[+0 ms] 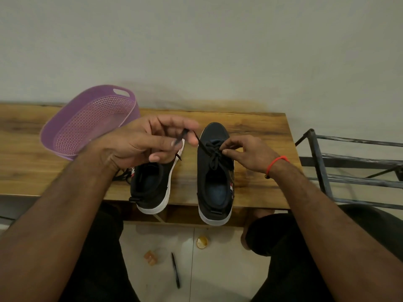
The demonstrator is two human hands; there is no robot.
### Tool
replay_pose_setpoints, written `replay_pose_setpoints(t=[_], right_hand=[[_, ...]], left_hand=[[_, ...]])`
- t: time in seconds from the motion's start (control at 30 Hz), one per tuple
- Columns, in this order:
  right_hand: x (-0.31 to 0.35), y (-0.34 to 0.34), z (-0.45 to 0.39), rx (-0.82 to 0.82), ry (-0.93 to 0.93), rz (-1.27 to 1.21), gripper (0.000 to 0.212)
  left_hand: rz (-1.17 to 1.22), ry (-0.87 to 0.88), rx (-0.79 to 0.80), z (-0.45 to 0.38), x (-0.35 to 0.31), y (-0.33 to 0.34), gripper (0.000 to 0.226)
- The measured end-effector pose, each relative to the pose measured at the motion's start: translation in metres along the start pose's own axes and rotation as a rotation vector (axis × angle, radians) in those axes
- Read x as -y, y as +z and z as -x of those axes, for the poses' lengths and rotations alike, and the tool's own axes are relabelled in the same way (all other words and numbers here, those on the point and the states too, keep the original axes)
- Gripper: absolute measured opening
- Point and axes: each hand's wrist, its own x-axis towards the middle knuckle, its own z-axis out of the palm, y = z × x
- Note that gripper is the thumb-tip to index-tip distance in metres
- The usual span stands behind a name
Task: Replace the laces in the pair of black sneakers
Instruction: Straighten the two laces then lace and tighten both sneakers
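Pinching the black lace (201, 144), both hands work over the right sneaker (214, 171).

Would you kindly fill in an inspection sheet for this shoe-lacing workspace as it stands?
Surface: wooden table against a pale wall, grain visible.
Job's things: two black sneakers, heels over the near edge; right sneaker carries a black lace; left sneaker is partly hidden by the hand.
Clutter: purple basket tilted at the table's left; loose dark lace beside the left sneaker.
Grippers: left hand pinches a lace end; right hand pinches the lace on the right sneaker.
Cables: nothing seen.
Surroundings: metal rack to the right; on the floor a pen, a round yellow lid and a small orange object.
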Motion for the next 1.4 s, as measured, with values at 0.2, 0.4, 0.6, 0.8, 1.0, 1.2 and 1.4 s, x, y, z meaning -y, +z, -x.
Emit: replay_pose_setpoints(t=[0.2,0.4,0.6,0.8,1.0,1.2,1.4], right_hand=[[0.002,0.000,0.001,-0.001,0.009,-0.002,0.018],[0.001,0.001,-0.001,-0.004,0.009,0.014,0.018],[-0.001,0.000,-0.001,-0.009,-0.004,0.016,0.018],[-0.002,0.001,-0.002,-0.003,-0.011,-0.002,0.017],[-0.005,-0.001,-0.004,-0.021,-0.029,-0.095,0.016],[-0.007,-0.003,-0.006,-0.037,-0.025,-0.160,0.012],[-0.007,-0.002,-0.007,-0.019,-0.025,-0.169,0.016]], left_hand=[[-0.138,0.016,-0.701,-0.016,0.009,-0.005,0.018],[-0.292,0.074,-0.904,-0.027,0.024,0.000,0.023],[-0.342,-0.021,-0.895,-0.037,0.041,0.014,0.019],[-0.695,-0.001,-0.881,-0.048,0.062,0.021,0.012],[-0.861,-0.056,-0.777,-0.054,0.073,0.031,0.010],[-0.835,-0.035,-0.752,-0.057,0.075,0.036,0.009],[-0.771,-0.047,-0.775,-0.060,0.076,0.034,0.006]])
